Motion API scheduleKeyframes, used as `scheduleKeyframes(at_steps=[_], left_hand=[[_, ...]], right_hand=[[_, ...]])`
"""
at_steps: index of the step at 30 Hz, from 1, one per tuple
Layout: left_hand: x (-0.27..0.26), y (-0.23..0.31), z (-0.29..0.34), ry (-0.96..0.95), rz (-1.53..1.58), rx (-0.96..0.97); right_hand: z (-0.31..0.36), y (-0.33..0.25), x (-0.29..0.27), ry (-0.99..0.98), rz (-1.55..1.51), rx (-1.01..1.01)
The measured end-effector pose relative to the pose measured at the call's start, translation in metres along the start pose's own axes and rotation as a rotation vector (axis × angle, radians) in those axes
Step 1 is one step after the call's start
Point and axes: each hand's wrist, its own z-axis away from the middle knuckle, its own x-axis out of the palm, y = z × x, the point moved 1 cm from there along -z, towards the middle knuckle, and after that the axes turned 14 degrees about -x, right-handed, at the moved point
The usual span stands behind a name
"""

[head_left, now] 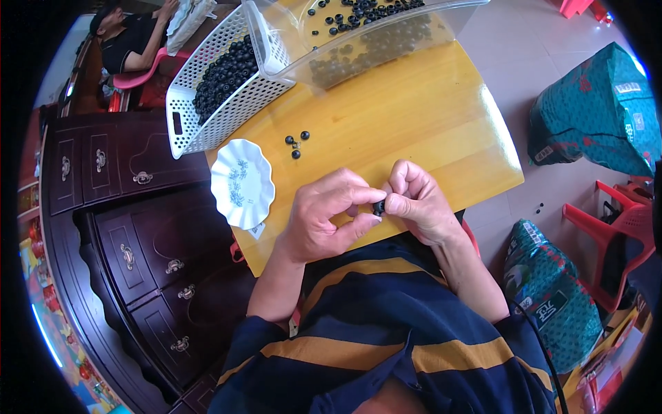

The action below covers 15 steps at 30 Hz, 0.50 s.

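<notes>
Pinch of left hand [316,214] and right hand [422,207], fingertips closed on one black bead [378,208], apparently for steadiness; loose beads [224,76] in white perforated basket [231,112], presumably against rolling

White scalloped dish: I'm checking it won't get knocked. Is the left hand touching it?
Apart: the head view shows yellow tabletop between the left hand and the white scalloped dish.

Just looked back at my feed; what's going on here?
The person's left hand pinches a small black piece above the yellow table, with the right hand touching it too. Three similar pieces lie right of the white scalloped dish. More sit in the white perforated basket and the clear bin.
</notes>
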Motion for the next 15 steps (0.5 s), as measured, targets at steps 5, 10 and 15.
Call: scheduleKeyframes(at_steps=[5, 10, 15], left_hand=[[0.002, -0.001, 0.001, 0.002, 0.006, -0.022], [0.003, -0.001, 0.006, 0.037, 0.046, 0.026], [0.002, -0.004, 0.007, 0.038, 0.007, -0.029]], right_hand=[[0.000, -0.006, 0.004, -0.030, 0.026, -0.021], [0.000, -0.008, 0.014, -0.062, 0.094, -0.063], [-0.002, -0.005, 0.012, -0.036, 0.149, -0.079]])
